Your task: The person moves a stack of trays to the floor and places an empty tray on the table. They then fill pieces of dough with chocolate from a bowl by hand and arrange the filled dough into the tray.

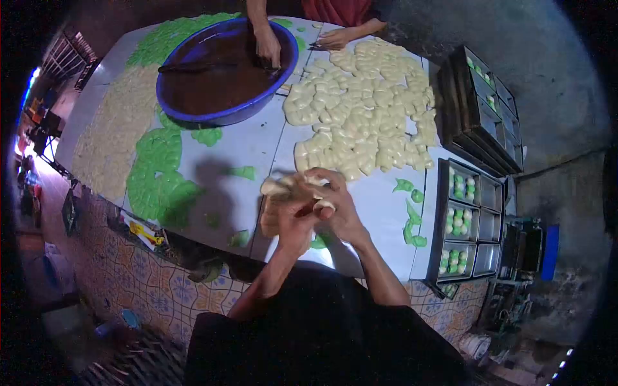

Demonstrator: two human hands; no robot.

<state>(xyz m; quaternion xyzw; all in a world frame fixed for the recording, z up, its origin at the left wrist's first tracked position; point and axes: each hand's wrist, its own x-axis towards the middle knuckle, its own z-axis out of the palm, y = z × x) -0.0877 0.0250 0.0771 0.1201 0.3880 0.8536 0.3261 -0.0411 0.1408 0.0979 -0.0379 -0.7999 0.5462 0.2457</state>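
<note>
Both my hands meet over the near edge of the table [273, 151]. My left hand [293, 222] has its fingers curled at a piece of pale dough [275, 187]; motion blurs its fingertips. My right hand [338, 206] is bent round pale dough [324, 204] close to my left thumb. Where one piece of dough ends and another begins between the hands cannot be made out. Beyond my hands lies a wide spread of cream dough pieces [367, 106]. Flattened green dough [154, 161] covers part of the table to the left.
A blue basin [225, 118] of brown filling stands at the back, with a co-worker's hand [267, 46] in it. The co-worker's other hand [331, 40] rests on the table. Partitioned trays [440, 222] with green and cream balls and stacked trays [473, 122] are at the right.
</note>
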